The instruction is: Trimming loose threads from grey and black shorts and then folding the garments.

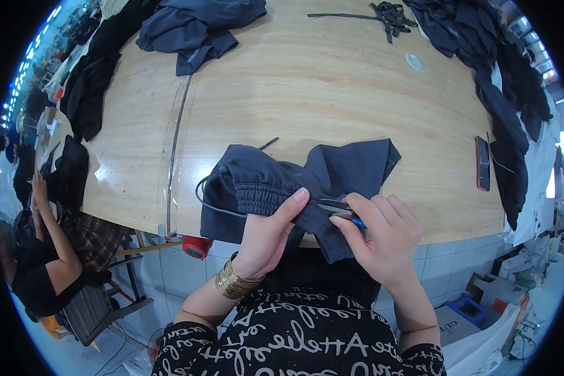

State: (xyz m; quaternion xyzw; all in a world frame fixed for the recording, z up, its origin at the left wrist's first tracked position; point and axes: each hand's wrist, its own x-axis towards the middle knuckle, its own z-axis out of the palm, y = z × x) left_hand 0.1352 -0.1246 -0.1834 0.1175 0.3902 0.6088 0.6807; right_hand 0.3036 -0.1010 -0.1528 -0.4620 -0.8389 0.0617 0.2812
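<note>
A dark navy garment [266,172] with a gathered elastic waistband [263,199] lies bunched at the near edge of the table. My left hand [266,241] grips the waistband, thumb on top and fingers hidden beneath the cloth. In my right hand [385,235] is a pair of small thread snips [333,205], pinched between thumb and fingers. Their metal blades point left, against the cloth just beside my left thumb. A dark cord [202,191] loops out at the garment's left side, and a cord end [270,143] sticks out behind it.
More dark garments lie at the far left [200,25] and along the right edge [501,138]. A tangle of dark cords [391,17] rests at the back. A phone [482,163] lies at right. On the left, another person [50,263] sits by a chair [97,307].
</note>
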